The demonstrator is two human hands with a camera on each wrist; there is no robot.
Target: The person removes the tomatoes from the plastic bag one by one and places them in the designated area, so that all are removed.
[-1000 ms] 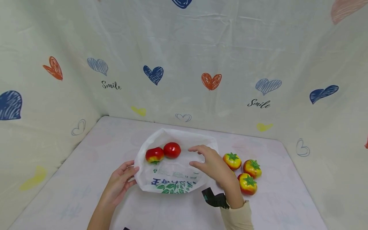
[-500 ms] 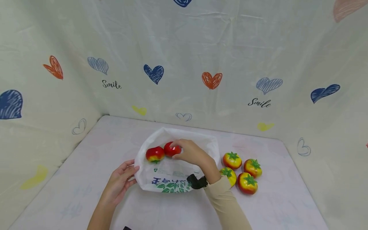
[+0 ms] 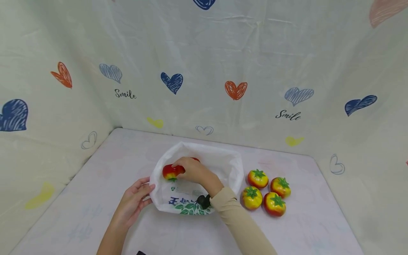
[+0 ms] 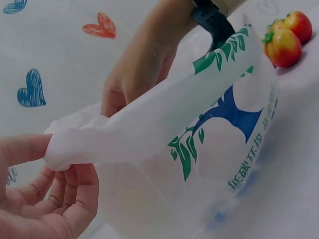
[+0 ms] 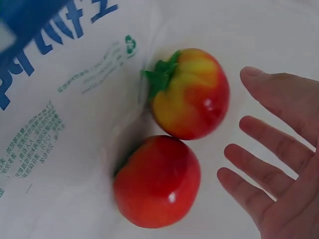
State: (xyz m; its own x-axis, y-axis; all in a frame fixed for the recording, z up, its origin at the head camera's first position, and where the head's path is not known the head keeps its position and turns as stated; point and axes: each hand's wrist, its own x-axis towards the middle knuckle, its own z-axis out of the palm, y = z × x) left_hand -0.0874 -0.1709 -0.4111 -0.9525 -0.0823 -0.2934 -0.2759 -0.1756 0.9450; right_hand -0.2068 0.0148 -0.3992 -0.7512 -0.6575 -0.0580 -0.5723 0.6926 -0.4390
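A white plastic bag (image 3: 235, 161) with blue and green print lies with its mouth held wide. My left hand (image 3: 135, 198) pinches its left rim between thumb and fingers, as the left wrist view also shows. Inside are two tomato-like fruits with glossy skin: a red-and-yellow fruit (image 5: 192, 94) with a green leafy top, and a redder fruit (image 5: 157, 181) touching it. My right hand (image 3: 195, 172) reaches into the bag over them, partly covering the redder one in the head view. In the right wrist view its fingers (image 5: 269, 149) are spread beside the fruits, apart from both.
Right of the bag, several similar fruits (image 3: 275, 204) with green leafy tops sit on the pale table covering (image 3: 315, 219). A dark strap (image 3: 203, 202) is on my right wrist. Behind the table hangs a white cloth (image 3: 204, 53) printed with hearts.
My right hand has moved left from the bag's right side, over the redder fruit, to the red-and-yellow one. The left hand still holds the rim, and the fruits have not visibly moved.
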